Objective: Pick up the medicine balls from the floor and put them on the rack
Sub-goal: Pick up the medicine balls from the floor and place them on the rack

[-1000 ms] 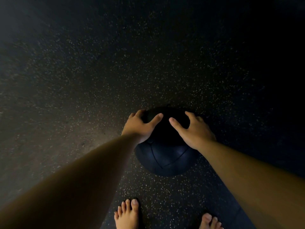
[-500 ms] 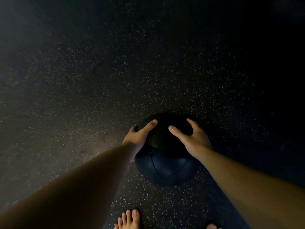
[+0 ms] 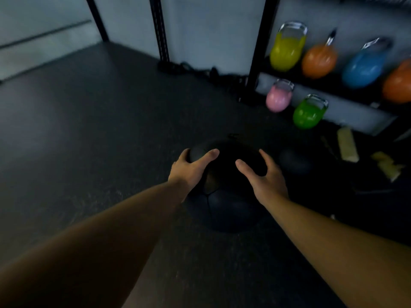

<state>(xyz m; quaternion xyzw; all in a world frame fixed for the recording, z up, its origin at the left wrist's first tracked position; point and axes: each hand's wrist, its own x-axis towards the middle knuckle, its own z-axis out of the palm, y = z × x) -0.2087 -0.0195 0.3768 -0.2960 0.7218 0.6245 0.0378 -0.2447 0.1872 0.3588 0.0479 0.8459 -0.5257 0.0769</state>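
Note:
A large black medicine ball sits low in the middle of the head view, between my two hands. My left hand grips its upper left side, fingers curled over the far edge and thumb on top. On the ball's upper right, my right hand curves around it with the thumb spread inward. I cannot tell whether the ball is off the floor. A second dark ball lies on the floor just right of it. The black rack stands at the back right.
Coloured kettlebells sit on the rack: yellow, orange, blue; pink and green lower down. Pale blocks lie on the dark floor at right. Another upright stands at the back wall.
The view has swung up from the floor and my feet to the rack and wall. Both hands stay on the ball's sides, and the image is brighter and blurred.

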